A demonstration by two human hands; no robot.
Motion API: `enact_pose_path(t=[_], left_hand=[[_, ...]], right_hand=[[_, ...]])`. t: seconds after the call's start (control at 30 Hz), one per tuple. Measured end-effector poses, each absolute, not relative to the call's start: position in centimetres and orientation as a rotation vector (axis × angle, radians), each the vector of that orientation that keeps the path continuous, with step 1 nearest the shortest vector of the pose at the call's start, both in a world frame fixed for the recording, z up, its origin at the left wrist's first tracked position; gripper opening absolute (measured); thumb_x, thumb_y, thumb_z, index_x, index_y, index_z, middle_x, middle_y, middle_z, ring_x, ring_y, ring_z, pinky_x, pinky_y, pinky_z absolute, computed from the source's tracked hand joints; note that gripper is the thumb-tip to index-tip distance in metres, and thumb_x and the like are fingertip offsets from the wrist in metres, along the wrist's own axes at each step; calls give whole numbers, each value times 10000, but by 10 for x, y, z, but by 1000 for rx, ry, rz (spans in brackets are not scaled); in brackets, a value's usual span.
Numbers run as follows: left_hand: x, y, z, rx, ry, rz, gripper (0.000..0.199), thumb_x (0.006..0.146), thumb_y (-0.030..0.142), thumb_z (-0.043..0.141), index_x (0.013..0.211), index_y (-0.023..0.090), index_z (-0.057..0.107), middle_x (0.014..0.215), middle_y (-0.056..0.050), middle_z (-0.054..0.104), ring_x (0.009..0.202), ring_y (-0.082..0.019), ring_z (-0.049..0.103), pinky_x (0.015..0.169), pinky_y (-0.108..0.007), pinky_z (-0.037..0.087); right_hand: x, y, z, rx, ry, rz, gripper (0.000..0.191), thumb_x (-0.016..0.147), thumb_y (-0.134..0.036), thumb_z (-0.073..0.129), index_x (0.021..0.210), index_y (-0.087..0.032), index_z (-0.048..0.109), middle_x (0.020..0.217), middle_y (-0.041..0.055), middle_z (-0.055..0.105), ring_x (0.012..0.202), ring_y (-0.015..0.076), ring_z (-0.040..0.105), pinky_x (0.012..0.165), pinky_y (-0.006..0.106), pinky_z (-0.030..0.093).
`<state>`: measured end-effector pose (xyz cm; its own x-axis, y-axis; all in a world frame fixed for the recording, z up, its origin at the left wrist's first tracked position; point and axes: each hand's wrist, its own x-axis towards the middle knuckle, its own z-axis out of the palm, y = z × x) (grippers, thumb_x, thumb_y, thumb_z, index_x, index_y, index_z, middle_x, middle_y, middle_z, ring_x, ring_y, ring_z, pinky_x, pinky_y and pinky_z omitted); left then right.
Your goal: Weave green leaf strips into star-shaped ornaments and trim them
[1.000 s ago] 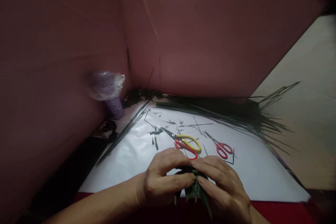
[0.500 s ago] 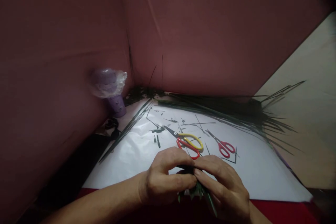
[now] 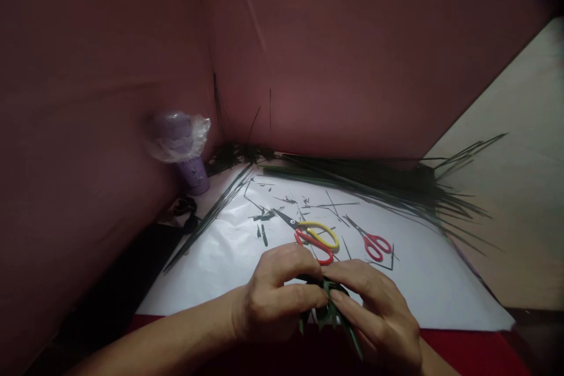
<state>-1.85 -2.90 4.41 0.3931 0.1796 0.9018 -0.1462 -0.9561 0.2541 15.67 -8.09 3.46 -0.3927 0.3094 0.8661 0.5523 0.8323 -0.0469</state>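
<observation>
Near the front edge of the white sheet, my left hand (image 3: 284, 294) and my right hand (image 3: 374, 308) meet around a small bundle of dark green leaf strips (image 3: 326, 308). Thumb and fingers of the left are closed on its left side. My right fingers pinch it from the other side, and strip ends hang down between the hands. The fingers hide part of its form. Just beyond the hands lie scissors with one yellow and one red handle (image 3: 319, 238). Smaller red-handled scissors (image 3: 373, 244) rest to the right.
Cut leaf scraps (image 3: 263, 229) are scattered on the white sheet (image 3: 211, 270). A pile of long green leaves (image 3: 365, 182) lies along the back, with more strips (image 3: 207, 220) at the left edge. A purple container (image 3: 194, 176) under clear plastic stands back left, against pinkish walls (image 3: 330, 53).
My right thumb and fingers have parted slightly, so more of the green strips shows between the hands. The whole view has shifted a little.
</observation>
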Motion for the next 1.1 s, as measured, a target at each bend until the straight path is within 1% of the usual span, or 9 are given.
enact_pose_path(t=[0.07, 0.17, 0.3, 0.43, 0.53, 0.73, 0.9, 1.03, 1.1], left_hand=[[-19, -30, 45, 2362, 41, 1580, 135, 841, 177, 520, 788, 89, 609, 761, -107, 575, 732, -159, 560, 638, -292, 489], [-19, -30, 45, 2359, 55, 1584, 122, 834, 168, 537, 787, 92, 620, 761, -98, 569, 732, -155, 560, 638, -287, 484], [-19, -31, 45, 2360, 100, 1582, 92, 820, 150, 561, 794, 103, 637, 774, -85, 562, 723, -143, 552, 625, -274, 474], [-20, -31, 45, 2345, 120, 1550, 89, 819, 158, 573, 798, 105, 641, 784, -82, 560, 717, -136, 547, 610, -261, 470], [-21, -31, 44, 2306, 139, 1526, 107, 827, 181, 574, 797, 104, 642, 778, -86, 557, 712, -135, 548, 607, -257, 469], [-19, -31, 44, 2304, 118, 1587, 132, 839, 194, 557, 796, 98, 637, 763, -100, 589, 737, -156, 572, 646, -291, 491], [-17, -31, 40, 2299, 121, 1618, 136, 847, 199, 546, 788, 105, 626, 761, -96, 610, 752, -156, 583, 658, -295, 504], [-16, -30, 38, 2274, 146, 1631, 146, 851, 201, 544, 781, 102, 625, 744, -97, 606, 746, -158, 587, 651, -297, 502], [-16, -30, 39, 2261, 148, 1636, 153, 855, 198, 537, 780, 98, 625, 741, -98, 605, 736, -156, 584, 644, -298, 500]], right_hand=[[158, -82, 34, -647, -2009, -310, 246, 730, 24, 543, 920, -120, 605, 1033, 141, 630, 901, 229, 631, 652, 377, 562], [158, -82, 32, -635, -2005, -300, 230, 738, 7, 545, 919, -120, 608, 1021, 142, 642, 895, 223, 640, 649, 358, 560], [158, -81, 30, -642, -1974, -294, 185, 771, -70, 564, 946, -112, 607, 997, 152, 663, 896, 228, 648, 666, 371, 562], [157, -82, 29, -683, -1962, -351, 165, 795, -112, 550, 949, -128, 608, 1011, 145, 664, 917, 220, 648, 674, 354, 570], [158, -83, 28, -697, -1942, -449, 182, 786, -92, 517, 929, -107, 629, 1057, 155, 618, 954, 235, 626, 690, 357, 565], [161, -82, 23, -633, -1934, -389, 228, 691, -44, 546, 889, -94, 645, 1009, 119, 571, 814, 203, 601, 608, 349, 535], [156, -80, 36, -643, -1942, -286, 184, 744, -70, 499, 860, -122, 631, 918, 97, 581, 805, 196, 595, 593, 332, 526], [153, -80, 38, -624, -1916, -268, 225, 745, -24, 477, 878, -105, 640, 871, 87, 586, 765, 177, 591, 584, 314, 517], [153, -81, 33, -621, -1890, -287, 253, 742, -3, 469, 898, -89, 648, 869, 88, 595, 776, 177, 593, 603, 320, 521]])
